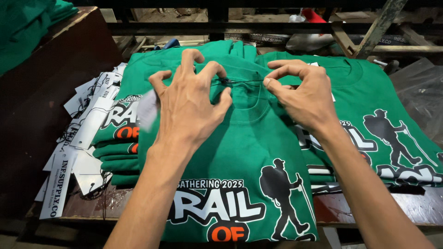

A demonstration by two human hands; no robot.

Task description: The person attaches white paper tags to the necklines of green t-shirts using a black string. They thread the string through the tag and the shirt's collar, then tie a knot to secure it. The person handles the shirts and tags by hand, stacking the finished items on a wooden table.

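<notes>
A green shirt (249, 152) with a white and black print of a hiker lies spread on top of a stack, its collar toward the far side. My left hand (189, 108) rests on the shirt near the collar with fingers spread, and a blurred white tag (147, 108) shows by its palm. My right hand (304, 94) pinches one end of a thin black string (244, 81) stretched over the collar; the left fingertips meet its other end.
More folded green printed shirts (383, 120) lie stacked at right and under the top one at left. A pile of white paper tags with black strings (78, 133) lies at left on the dark wooden table (27, 106). Clear plastic sheeting (420, 92) lies at far right.
</notes>
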